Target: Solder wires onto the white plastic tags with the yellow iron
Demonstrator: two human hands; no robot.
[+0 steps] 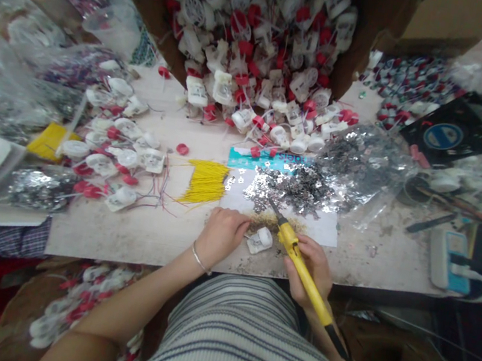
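Observation:
My right hand is wrapped round a yellow soldering iron with a dark, slender tip. The tip points up and left at a pile of small shiny metal pieces. My left hand is closed in a pinch just left of a small white plastic part. What its fingertips hold, if anything, is too small to make out. That white part lies on the table between my hands, beside a brownish, crumbly patch. A bundle of thin yellow wires lies beyond my left hand.
A cardboard box tips toward me, spilling white and red parts. More wired parts lie at left. A plastic bag of metal pieces adjoins the pile. A power strip stands at right, near the table's front edge.

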